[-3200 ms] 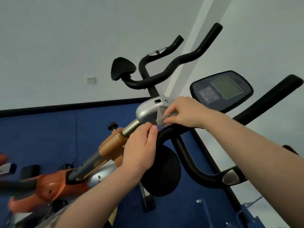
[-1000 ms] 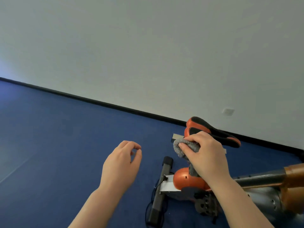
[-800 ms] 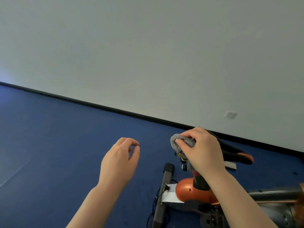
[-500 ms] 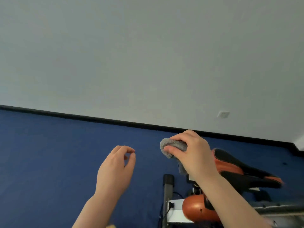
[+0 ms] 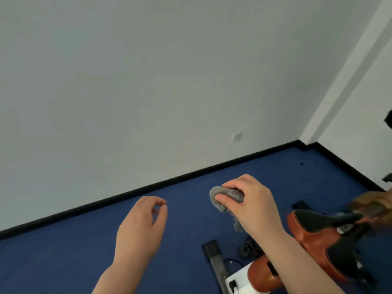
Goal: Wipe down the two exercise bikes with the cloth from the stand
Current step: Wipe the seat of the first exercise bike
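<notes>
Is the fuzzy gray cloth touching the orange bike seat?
Apart. The head view shows the cloth bunched in the right hand, held up over blue floor, with the seat off to its right.

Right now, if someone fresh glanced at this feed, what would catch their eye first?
Probably the right hand at centre, gripping a bunched grey fuzzy cloth above the blue carpet. Next, the orange-and-black bike saddle at lower right, beside that forearm. The left hand hangs empty, fingers loosely curled, left of centre.
</notes>
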A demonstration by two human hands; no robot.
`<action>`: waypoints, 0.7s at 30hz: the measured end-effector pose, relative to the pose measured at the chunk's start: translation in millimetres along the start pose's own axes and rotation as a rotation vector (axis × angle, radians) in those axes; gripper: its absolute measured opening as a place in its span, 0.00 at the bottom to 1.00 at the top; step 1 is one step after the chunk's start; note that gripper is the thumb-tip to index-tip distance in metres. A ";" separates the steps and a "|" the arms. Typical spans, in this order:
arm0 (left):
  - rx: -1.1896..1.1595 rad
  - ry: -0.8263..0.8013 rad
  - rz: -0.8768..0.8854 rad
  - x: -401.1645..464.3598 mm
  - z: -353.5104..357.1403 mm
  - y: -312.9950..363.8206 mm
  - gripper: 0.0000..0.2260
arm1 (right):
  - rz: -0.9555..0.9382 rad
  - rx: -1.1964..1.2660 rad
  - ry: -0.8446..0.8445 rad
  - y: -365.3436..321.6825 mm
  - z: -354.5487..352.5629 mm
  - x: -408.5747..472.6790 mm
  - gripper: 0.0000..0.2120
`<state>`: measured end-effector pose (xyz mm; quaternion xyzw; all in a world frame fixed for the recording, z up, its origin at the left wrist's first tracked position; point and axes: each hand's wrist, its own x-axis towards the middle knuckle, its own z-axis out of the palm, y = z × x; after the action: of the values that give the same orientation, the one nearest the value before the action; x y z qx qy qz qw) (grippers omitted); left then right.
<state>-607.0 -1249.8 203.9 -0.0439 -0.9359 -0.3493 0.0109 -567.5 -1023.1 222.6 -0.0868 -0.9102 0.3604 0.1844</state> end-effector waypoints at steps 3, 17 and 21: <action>0.012 -0.084 0.166 54.2 19.2 21.1 0.04 | 0.088 -0.020 0.083 18.7 3.0 32.4 0.07; 0.133 -0.261 0.583 310.2 107.1 133.1 0.08 | 0.402 -0.189 0.401 101.1 -21.7 197.0 0.07; 0.152 -0.352 0.659 368.3 150.3 162.8 0.08 | 0.496 -0.287 0.456 124.6 -29.6 231.6 0.09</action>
<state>-957.7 -1001.5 215.4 -0.4011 -0.8823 -0.2438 -0.0350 -764.9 -846.9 220.0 -0.4080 -0.8382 0.2343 0.2758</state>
